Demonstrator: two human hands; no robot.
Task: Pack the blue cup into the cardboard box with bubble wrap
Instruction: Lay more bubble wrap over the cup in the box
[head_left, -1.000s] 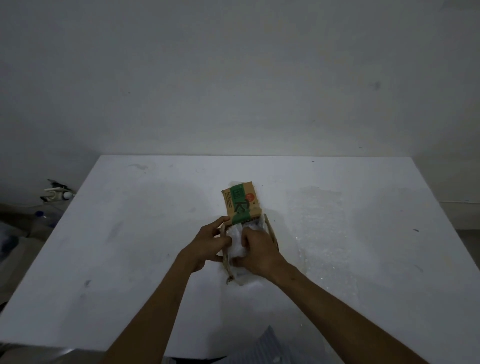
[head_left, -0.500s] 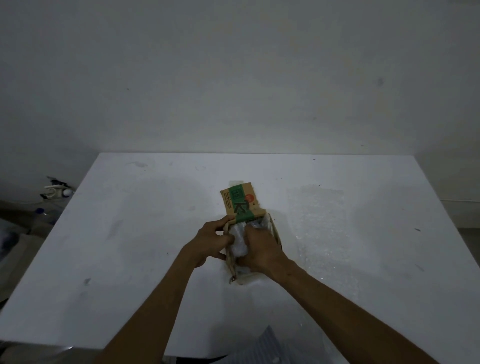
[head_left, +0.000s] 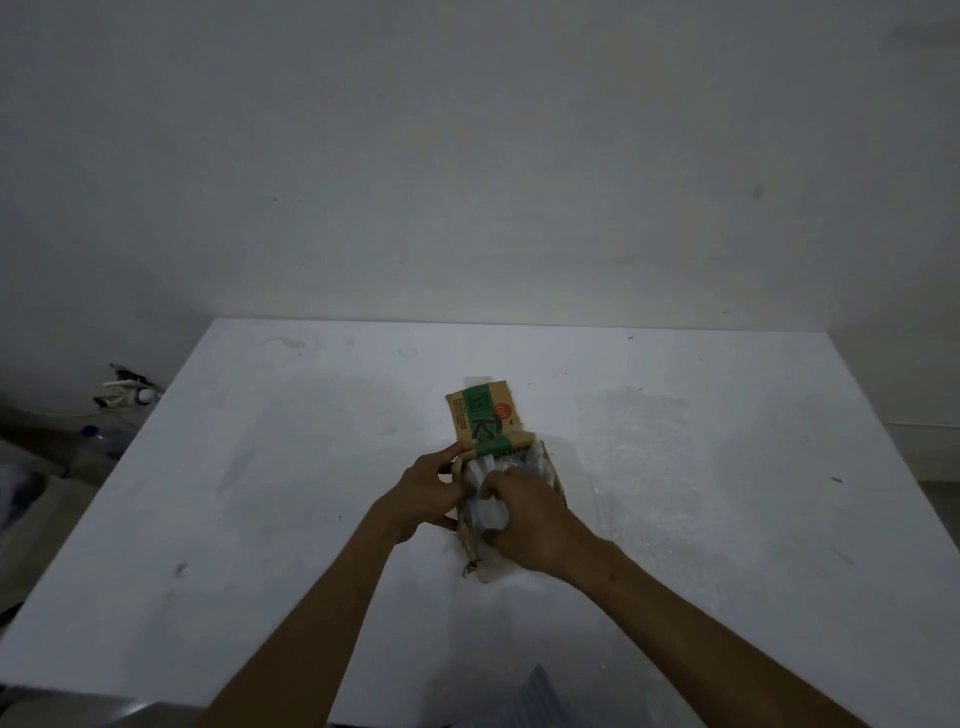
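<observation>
The likeliest trouble is the thin cardboard box (head_left: 553, 470) giving way. It sits near the middle of the table (head_left: 260, 493), and the bubble wrap (head_left: 480, 493) bulges above its walls. A hard push could bow or split the side at 9 o'clock, or skid the whole box toward 12 o'clock. The wad could also spring back up once it is let go, so the lid (head_left: 484, 415), lying open toward 12 o'clock, would not close. The blue cup cannot be seen; it is probably inside that wrap in the box, and an off-centre push might tip it or leave one side thinly padded. The left hand (head_left: 428, 491) is at the box's 9 o'clock side, with thumb and fingers curled and pinching the top of that wall, which looks like bracing. The right hand (head_left: 524, 514) comes in from 5 o'clock, its fingers bent close together over the top of the wrap, gripping and pressing it down into the opening; its fingertips are buried in the plastic and cannot be made out. A loose sheet (head_left: 649, 457) of wrap lies flat on the table at 3 o'clock of the box, touched by neither hand.
</observation>
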